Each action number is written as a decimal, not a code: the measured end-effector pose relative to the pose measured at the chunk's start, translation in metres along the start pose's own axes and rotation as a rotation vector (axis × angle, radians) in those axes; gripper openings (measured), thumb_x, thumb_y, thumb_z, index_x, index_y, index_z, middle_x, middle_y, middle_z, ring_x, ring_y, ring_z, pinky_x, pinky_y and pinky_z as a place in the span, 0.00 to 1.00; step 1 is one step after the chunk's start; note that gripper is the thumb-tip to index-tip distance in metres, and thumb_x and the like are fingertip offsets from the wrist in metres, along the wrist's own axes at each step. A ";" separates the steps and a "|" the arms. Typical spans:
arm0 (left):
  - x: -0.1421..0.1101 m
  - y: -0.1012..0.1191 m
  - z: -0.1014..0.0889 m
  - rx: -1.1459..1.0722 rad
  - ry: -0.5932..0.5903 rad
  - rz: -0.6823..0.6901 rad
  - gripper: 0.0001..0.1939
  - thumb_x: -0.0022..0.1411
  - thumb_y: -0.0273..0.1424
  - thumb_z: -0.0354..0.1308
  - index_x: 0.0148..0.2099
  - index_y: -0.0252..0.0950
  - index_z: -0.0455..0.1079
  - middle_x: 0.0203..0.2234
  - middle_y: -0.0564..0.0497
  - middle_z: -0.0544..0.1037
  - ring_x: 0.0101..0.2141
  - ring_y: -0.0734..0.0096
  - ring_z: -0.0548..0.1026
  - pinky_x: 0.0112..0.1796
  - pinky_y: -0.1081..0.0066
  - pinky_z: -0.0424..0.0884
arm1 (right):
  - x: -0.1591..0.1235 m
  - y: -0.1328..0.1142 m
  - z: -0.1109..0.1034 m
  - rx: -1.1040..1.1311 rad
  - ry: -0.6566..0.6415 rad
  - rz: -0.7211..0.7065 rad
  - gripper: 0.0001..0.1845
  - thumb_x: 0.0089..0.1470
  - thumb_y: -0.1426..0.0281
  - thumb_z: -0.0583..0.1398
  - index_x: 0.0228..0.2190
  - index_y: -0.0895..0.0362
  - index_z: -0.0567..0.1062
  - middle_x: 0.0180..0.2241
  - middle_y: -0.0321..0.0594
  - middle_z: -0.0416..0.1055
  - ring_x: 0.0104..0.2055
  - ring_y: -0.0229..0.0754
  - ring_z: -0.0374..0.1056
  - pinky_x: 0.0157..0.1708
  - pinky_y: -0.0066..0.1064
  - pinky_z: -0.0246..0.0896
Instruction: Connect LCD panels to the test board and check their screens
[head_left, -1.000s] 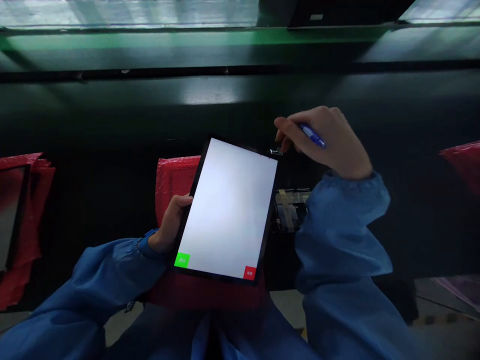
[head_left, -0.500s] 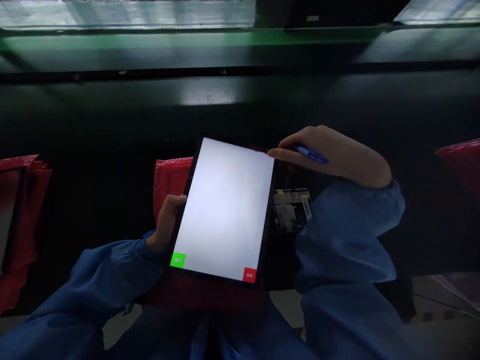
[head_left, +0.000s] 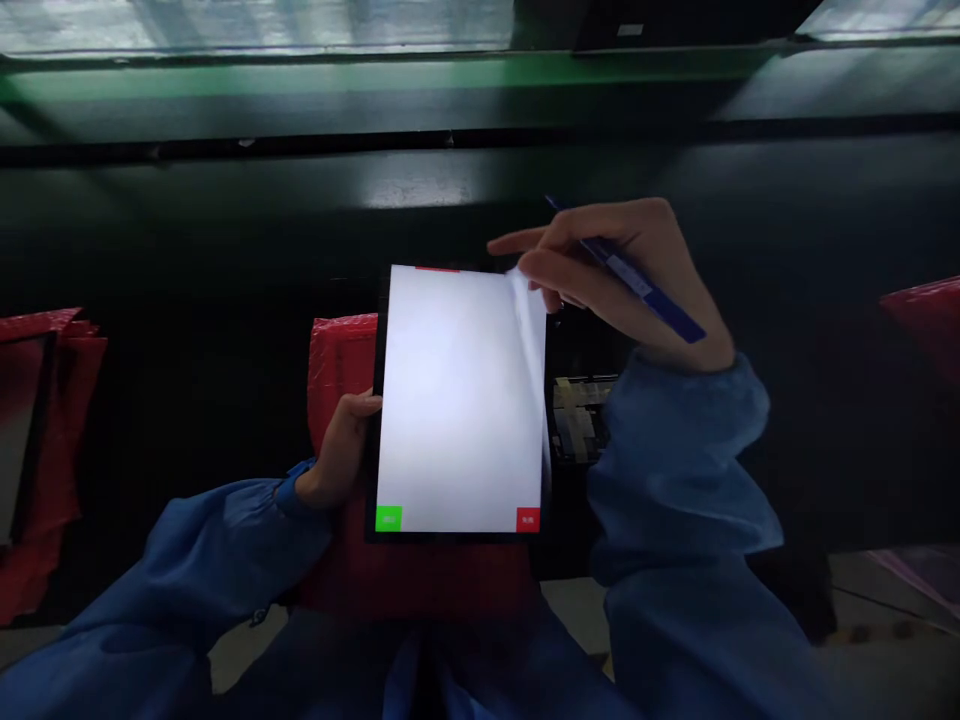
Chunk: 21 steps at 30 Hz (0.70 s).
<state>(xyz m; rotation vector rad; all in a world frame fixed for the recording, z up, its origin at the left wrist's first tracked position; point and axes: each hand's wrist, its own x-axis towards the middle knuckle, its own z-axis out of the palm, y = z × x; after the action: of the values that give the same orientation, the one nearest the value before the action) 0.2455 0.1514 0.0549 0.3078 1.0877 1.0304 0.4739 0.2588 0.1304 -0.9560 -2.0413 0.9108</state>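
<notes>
A tablet (head_left: 457,400) with a bright white screen, a green square at its lower left and a red one at its lower right, is upright in front of me. My left hand (head_left: 341,445) grips its left edge, thumb on the bezel. My right hand (head_left: 615,270) is at the tablet's upper right corner, fingers pinching a thin clear film (head_left: 534,330) that lifts off the right side of the screen. A blue pen (head_left: 637,285) lies tucked between the same fingers. Both arms wear blue sleeves.
A red bubble-wrap bag (head_left: 337,360) lies under the tablet on a dark bench. Another red bag (head_left: 41,430) sits at the left and one (head_left: 926,310) at the right edge. A taped circuit board (head_left: 581,415) shows right of the tablet. A green-edged shelf (head_left: 300,85) runs behind.
The tablet turned from tilted to upright. My right hand rose from the upper right corner, and the film now peels up along the screen's right edge.
</notes>
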 end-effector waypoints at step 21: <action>0.002 0.002 -0.012 0.313 -0.166 -0.134 0.08 0.41 0.35 0.57 0.26 0.38 0.67 0.10 0.60 0.61 0.10 0.85 0.48 0.12 0.80 0.42 | 0.008 0.005 0.034 0.199 0.279 0.087 0.15 0.65 0.54 0.57 0.30 0.48 0.71 0.40 0.37 0.78 0.47 0.48 0.75 0.51 0.43 0.74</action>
<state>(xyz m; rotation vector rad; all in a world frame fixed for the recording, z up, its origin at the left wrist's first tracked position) 0.2346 0.1513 0.0498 0.5549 1.1015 0.7016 0.4440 0.2578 0.1117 -1.0065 -1.6544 0.9487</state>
